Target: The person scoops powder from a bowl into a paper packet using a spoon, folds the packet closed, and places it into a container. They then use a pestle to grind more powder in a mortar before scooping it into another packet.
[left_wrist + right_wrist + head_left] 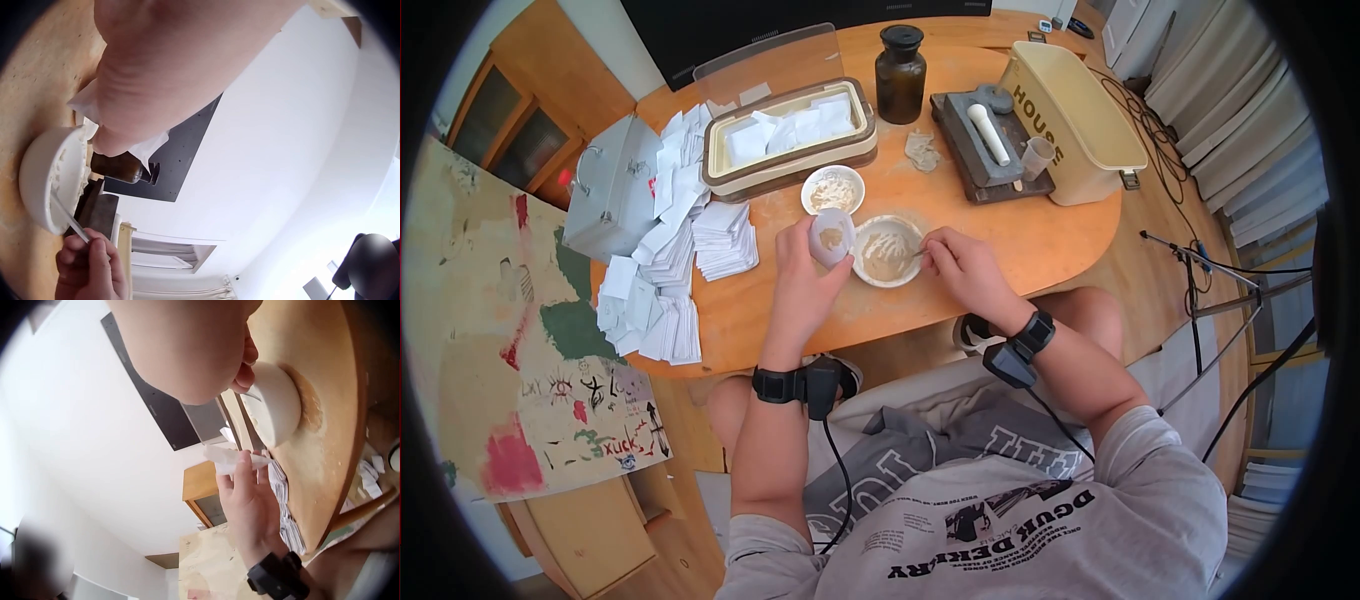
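My left hand [804, 285] holds a thin white paper [820, 226] with beige powder on it, curved up between thumb and fingers, at the left rim of a white bowl [39, 178]. Beige powder [886, 262] lies in that bowl, and pale streaks mark its inner wall. At the bowl's right side, my right hand [968, 268] pinches a slim metal utensil [70, 218] by its handle. Its far end reaches down inside the bowl and is hidden in the wrist views. Just behind stands a smaller white bowl [833, 169] with pale powder.
Stacks of folded white paper packets [725, 240] lie left, beside a metal case [612, 195]. Behind are a cream box [865, 138] of papers and a dark brown jar [900, 80]. To the right, a grey stone block [970, 150] bears a white pestle [990, 137], near a yellow bin [1090, 120].
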A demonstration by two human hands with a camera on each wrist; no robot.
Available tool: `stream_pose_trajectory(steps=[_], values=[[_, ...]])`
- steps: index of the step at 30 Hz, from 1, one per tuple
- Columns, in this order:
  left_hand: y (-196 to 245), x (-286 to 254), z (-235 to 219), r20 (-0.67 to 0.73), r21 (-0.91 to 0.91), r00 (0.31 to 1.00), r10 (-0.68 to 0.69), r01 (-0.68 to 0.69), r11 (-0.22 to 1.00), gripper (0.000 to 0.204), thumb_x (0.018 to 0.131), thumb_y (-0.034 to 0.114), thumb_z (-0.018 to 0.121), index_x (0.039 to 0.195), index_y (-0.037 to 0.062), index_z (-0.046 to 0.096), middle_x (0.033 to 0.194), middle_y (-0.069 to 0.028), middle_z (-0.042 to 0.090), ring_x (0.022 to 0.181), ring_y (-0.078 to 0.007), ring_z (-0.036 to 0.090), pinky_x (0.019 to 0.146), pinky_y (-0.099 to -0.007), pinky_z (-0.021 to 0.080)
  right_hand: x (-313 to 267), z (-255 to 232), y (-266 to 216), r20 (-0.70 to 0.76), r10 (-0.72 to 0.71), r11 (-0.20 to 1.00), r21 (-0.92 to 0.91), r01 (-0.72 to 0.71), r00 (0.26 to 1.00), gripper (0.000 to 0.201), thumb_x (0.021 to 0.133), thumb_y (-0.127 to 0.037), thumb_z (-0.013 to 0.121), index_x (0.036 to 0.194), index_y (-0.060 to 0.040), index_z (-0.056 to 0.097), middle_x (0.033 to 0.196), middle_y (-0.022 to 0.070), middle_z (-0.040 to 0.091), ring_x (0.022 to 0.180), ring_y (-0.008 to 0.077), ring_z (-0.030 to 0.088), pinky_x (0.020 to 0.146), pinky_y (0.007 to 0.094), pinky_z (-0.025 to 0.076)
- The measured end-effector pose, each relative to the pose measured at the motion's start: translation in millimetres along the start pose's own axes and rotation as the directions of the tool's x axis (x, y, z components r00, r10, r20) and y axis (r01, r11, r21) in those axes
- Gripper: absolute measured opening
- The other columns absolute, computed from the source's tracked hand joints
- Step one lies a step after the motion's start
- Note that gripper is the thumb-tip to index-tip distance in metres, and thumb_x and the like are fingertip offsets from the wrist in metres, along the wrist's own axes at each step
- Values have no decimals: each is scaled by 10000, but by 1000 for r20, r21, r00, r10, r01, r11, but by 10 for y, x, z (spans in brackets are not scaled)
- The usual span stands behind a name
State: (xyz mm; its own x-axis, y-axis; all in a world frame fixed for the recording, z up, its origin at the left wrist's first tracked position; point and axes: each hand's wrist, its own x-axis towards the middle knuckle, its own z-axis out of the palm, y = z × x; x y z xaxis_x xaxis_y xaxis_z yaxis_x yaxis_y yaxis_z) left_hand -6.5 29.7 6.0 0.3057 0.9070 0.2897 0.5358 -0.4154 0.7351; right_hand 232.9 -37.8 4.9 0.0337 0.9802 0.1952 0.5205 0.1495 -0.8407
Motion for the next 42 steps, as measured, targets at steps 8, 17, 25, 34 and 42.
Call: stream_pose_trajectory(steps=[8, 17, 25, 34, 42], values=[[72, -1, 6, 39, 17, 999, 0, 0, 1000, 622, 813, 170, 781, 1324, 2, 469, 1225, -186, 497, 1180, -364, 494, 1012, -408, 428, 8, 66, 108, 148, 401, 656, 642, -396, 904, 198, 1043, -147, 476, 1026, -2, 609, 811, 49, 654, 683, 107, 587, 640, 251, 496], [130, -20, 56, 92, 59, 996, -11, 6, 998, 620, 793, 160, 787, 1323, 40, 489, 1220, -183, 489, 1184, -377, 484, 1024, -430, 416, 122, -93, -173, -143, 181, 799, 598, -61, 973, 183, 1040, -120, 490, 1078, 10, 614, 862, 80, 669, 734, 143, 629, 692, 271, 518], [-50, 3, 206, 11, -176, 998, -61, 61, 983, 638, 823, 97, 764, 1363, 20, 433, 1249, -168, 479, 1213, -310, 499, 1033, -399, 429, 21, -132, -235, -153, -159, 987, -27, 157, 975, 143, 1009, -65, 532, 1075, 11, 633, 895, 127, 674, 818, 225, 680, 742, 324, 537], [35, 50, 42, 113, -834, 979, -171, 187, 519, 650, 893, 41, 711, 1426, 34, 339, 1349, -95, 485, 1210, -162, 503, 1026, -333, 433, 41, -99, 6, 80, -20, 993, 122, 10, 997, 136, 991, -81, 548, 1044, 15, 629, 886, 159, 676, 817, 315, 671, 757, 371, 537], [9, 38, -2, -86, -132, 995, -42, 30, 991, 622, 840, 90, 764, 1364, 12, 439, 1286, -126, 476, 1196, -250, 518, 1043, -370, 427, -31, -39, -21, -16, -66, 995, -73, 65, 998, 165, 1017, -120, 524, 1024, 16, 617, 808, 107, 670, 719, 207, 652, 692, 331, 525]])
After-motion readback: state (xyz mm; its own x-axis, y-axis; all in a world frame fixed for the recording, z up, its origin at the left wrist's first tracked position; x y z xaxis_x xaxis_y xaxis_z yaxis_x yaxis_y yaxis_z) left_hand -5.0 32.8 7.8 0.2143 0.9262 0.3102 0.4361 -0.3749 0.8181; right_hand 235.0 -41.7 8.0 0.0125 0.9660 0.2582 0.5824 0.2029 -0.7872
